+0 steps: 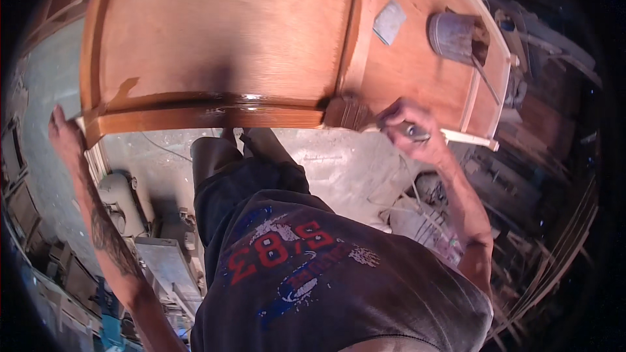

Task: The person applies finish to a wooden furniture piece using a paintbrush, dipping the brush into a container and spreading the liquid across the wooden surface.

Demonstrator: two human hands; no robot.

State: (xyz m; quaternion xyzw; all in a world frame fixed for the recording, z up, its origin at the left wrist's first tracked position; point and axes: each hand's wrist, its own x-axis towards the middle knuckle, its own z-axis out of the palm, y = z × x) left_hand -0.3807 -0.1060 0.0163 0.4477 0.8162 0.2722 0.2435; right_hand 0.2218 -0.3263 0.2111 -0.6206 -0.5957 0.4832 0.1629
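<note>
A large wooden panel with a raised frame lies in front of me. The frame's near rail shines with wet, darker finish. My right hand is closed round the handle of a wide paintbrush. The brush's dark bristles touch the near rail, close to where the cross rail meets it. At the near left corner my left hand is closed on the light wooden end of the frame; some of its fingers are hidden. Right of the cross rail the wood looks paler and duller.
On the panel's right part stand a stained bucket and a folded pale sandpaper-like piece. A thin stick leans by the bucket. Below are a tan tank, a grey board and wood pieces along both sides.
</note>
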